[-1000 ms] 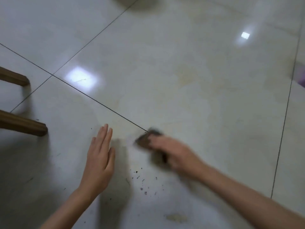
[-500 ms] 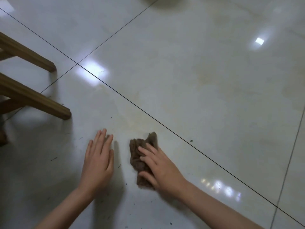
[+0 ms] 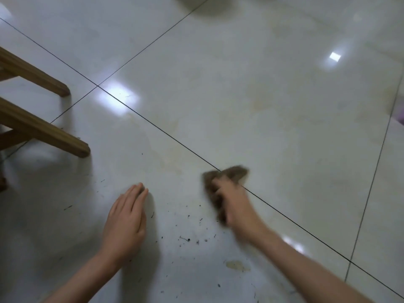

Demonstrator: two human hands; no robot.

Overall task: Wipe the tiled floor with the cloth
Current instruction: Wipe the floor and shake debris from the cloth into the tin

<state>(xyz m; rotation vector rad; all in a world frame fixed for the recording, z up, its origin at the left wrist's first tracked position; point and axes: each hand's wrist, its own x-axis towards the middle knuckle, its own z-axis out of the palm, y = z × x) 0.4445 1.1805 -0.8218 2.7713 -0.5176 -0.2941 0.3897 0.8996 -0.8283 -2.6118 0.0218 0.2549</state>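
The left hand (image 3: 127, 217) lies flat on the floor (image 3: 262, 106), palm down, fingers straight and close together, holding nothing. The right hand (image 3: 236, 206) sits on top of the cloth (image 3: 235, 172) and presses it to the floor. Both are smeared by motion blur, so I cannot tell whether its fingers curl round the cloth or lie flat on it.

The cloth is brown and bunched. It sticks out past the fingertips and along the thumb side of the right hand. It sits across a dark grout line (image 3: 164, 133) that runs from upper left to lower right, well apart from the left hand.

Between and below the two hands, dark specks (image 3: 185, 238) lie scattered on the tile. A pale yellowish stain (image 3: 237, 265) lies nearer the camera, just beside the right forearm.

At the left edge two wooden legs (image 3: 43, 132) slant down to the floor, each ending in a square-cut foot, apart from both hands. The glossy tiles throw back a bright glare (image 3: 118, 97) where the grout lines cross. A bit of something pink (image 3: 401, 118) shows at the right edge, too cut off to tell what it is
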